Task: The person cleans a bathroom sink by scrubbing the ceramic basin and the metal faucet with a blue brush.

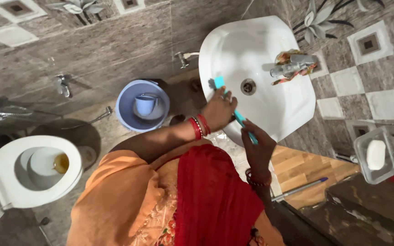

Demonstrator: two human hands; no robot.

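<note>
From the head camera I look down on a white ceramic wash basin [270,109] fixed to a brown tiled wall. My left hand [218,109] lies on the basin's near rim, fingers pressed together over the shaft of a turquoise plastic long-handled brush [233,107], just behind its head; red bangles ring that wrist. My right hand [257,148] sits lower, at the basin's front edge, its fingers curled closed around the handle's end. The brush runs slantwise between the two hands, its head resting on the inner slope of the bowl just left of the round metal drain [248,86]. A chrome tap [292,66] with a patterned cloth wrapped around it stands on the far side of the basin. On the floor to the left, a blue plastic bucket [128,114] holds a blue mug [145,105], and further left a white toilet [14,182] stands with its seat down. To the right, a clear soap dish [363,168] carries a white bar of soap [375,154].
</note>
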